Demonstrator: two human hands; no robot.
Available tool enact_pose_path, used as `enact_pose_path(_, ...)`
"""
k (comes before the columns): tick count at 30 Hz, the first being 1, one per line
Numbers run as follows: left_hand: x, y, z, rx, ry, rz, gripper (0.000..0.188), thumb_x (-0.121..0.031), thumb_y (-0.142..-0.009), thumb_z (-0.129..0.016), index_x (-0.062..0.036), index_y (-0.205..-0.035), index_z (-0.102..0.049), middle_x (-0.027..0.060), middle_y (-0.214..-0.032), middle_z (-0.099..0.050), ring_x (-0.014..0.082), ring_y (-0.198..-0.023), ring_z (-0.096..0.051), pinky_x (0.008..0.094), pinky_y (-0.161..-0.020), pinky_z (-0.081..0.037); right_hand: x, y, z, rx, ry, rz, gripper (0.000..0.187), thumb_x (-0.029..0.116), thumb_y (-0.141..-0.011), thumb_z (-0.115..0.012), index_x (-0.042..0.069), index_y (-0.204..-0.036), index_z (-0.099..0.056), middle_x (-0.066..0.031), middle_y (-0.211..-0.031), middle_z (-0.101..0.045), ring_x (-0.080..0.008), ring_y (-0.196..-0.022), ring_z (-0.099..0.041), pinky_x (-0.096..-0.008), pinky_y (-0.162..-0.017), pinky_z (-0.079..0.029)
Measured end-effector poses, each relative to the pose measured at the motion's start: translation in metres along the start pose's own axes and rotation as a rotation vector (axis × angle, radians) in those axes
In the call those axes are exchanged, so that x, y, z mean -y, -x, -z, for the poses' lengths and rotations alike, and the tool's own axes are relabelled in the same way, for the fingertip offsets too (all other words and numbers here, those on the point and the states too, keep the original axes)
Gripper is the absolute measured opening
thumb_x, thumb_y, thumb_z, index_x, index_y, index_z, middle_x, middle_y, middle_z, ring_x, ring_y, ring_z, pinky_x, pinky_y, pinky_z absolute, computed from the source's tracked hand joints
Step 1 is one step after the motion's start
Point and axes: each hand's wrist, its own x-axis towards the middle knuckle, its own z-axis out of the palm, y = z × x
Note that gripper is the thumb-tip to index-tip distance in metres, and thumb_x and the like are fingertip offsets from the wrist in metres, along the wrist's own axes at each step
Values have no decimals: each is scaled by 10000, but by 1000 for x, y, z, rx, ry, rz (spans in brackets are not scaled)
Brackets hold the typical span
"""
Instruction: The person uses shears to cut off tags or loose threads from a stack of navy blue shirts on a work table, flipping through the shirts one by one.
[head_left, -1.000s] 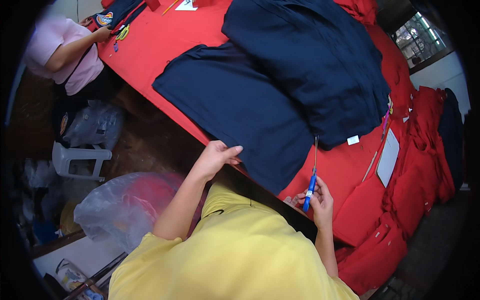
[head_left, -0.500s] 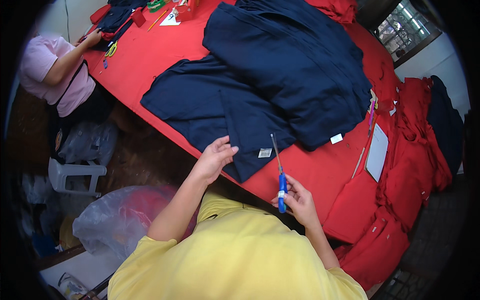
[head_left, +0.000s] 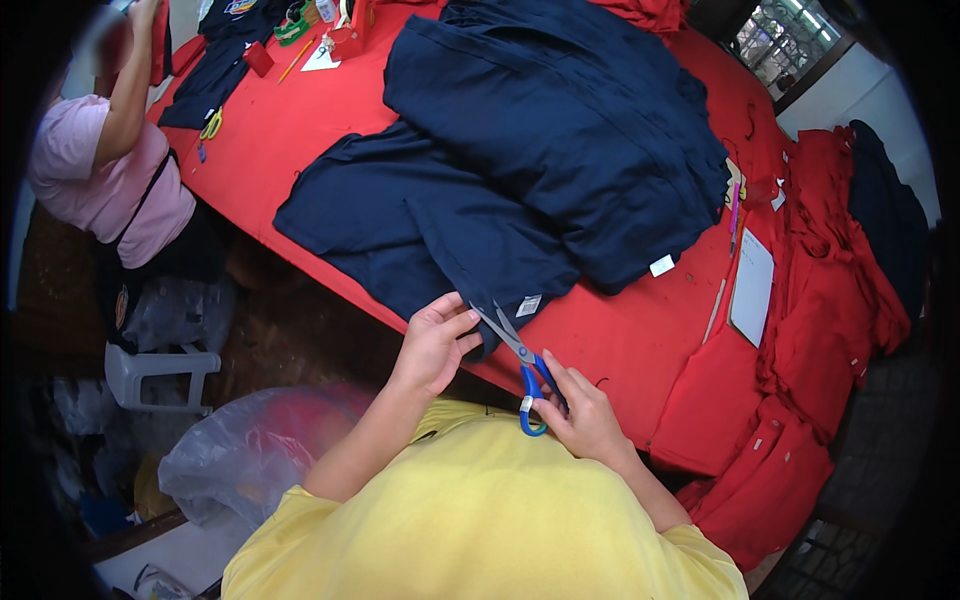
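Note:
Near the table's front edge, my left hand (head_left: 436, 346) has thumb and fingers pinched at the border of a navy garment (head_left: 480, 230). What exactly lies between the fingertips is partly hidden. Scissors (head_left: 528, 368) with blue handles are in my right hand (head_left: 583, 410). Their blades are spread, with the tips close to my left fingertips and over the navy cloth. A white label (head_left: 529, 306) with a printed code lies on the garment just beyond the blades. More navy garments (head_left: 560, 130) are heaped behind it.
A red-covered table (head_left: 330, 100) carries yellow scissors (head_left: 211, 124), a red box (head_left: 349, 42) and a white notepad (head_left: 751, 287). Red garments (head_left: 810, 290) are piled at the right. Left stand a co-worker in pink (head_left: 110, 150), a grey stool (head_left: 165, 362) and a plastic bag (head_left: 240, 440).
The scissors have swung left toward my left hand, and their blades have opened. My left fingers have closed at the cloth's edge. The co-worker has raised an arm, lifting cloth.

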Motion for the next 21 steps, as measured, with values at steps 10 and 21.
enact_pose_path(10,-4,9,-18,5,-99,-94,238,30,-891,-566,11,-1127,-596,93,-1050,-652,167,-924,-653,312,-782,-572,-5,-5,-3,-53,-120,92,534,127,-900,-619,-14,-1377,-424,-181,-983,-610,-275,-825,-644,-345,-731,-522)
enact_pose_path(21,-3,11,-23,25,-169,-130,378,58,-875,-570,2,-1247,-527,85,-1067,-621,155,-937,-643,292,-776,-563,-6,-5,-3,2,-383,-60,513,60,-896,-602,32,-1386,-454,-140,-1065,-617,-159,-837,-628,-282,-757,-516)
